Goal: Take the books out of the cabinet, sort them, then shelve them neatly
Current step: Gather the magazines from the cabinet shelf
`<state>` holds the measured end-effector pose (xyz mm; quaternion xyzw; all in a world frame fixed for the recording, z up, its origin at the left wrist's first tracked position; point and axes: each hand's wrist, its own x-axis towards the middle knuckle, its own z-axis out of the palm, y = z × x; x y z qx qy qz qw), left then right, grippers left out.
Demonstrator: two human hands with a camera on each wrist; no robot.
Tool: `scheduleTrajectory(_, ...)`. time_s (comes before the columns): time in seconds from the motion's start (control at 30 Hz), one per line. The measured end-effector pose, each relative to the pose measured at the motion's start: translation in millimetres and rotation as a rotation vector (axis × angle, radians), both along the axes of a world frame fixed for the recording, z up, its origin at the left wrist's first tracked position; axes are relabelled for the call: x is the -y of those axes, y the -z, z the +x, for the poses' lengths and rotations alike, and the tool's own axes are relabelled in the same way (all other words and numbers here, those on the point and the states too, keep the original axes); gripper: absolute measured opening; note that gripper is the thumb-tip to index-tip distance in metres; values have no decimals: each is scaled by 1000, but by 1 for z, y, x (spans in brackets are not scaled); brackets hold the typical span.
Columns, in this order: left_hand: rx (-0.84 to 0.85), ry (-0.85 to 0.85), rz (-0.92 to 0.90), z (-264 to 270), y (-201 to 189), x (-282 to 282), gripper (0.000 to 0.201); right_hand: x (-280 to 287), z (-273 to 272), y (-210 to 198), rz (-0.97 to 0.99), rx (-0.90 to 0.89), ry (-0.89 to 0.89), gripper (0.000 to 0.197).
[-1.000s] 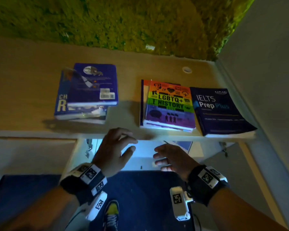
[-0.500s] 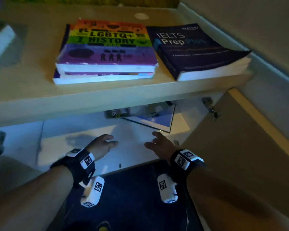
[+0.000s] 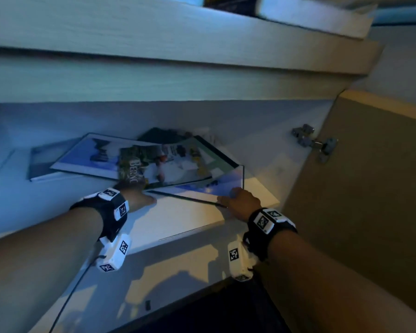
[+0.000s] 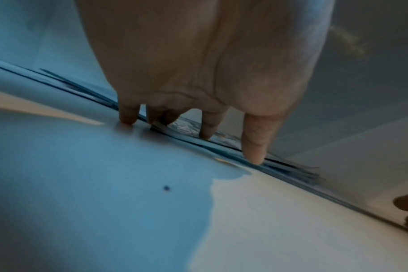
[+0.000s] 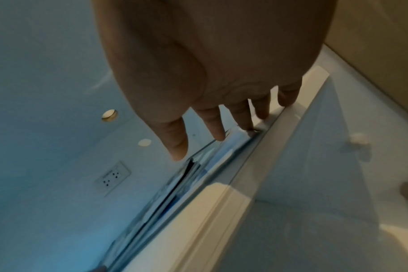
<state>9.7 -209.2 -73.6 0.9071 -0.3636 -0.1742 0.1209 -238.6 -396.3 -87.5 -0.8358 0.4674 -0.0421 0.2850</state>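
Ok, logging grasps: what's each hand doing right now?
Left hand: open, fingertips at the large flat book's edge.
Right hand: open, fingertips on its corner.

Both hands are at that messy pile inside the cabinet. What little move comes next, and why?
Probably slide the fingertips under the large blue book and lift. The left hand and right hand touch its near edge with straight fingers, not yet gripping, and it carries the magazine.

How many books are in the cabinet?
4. A big blue book lies in the middle, a magazine on top of it, a dark book behind them, and a grey book under the blue one's left end. More may be hidden underneath.
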Motion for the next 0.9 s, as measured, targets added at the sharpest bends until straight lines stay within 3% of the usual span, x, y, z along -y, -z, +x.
scheduleTrajectory(0.17,86,108,71,-22,-3,-28,75,-7,5,-5,121,181,29,36)
scheduleTrajectory(0.33,93,157,59,-28,15,-64,68,-22,6,-29,86,49,-105,41)
scheduleTrajectory(0.5,31,179,-7,-25,17,-91,56,-13,17,-55,118,38,-94,17)
scheduleTrajectory(0.6,2,180,-71,-20,10,-90,8,-4,38,-71,77,22,-143,31)
scheduleTrajectory(0.63,-16,181,-84,-19,9,-86,17,0,45,-73,75,8,-150,45)
scheduleTrajectory(0.73,-64,98,-163,-19,-1,-79,18,10,62,-67,63,-40,-150,81)
scheduleTrajectory(0.9,-160,-51,-134,-12,-10,-69,28,24,83,-37,31,-242,-315,79)
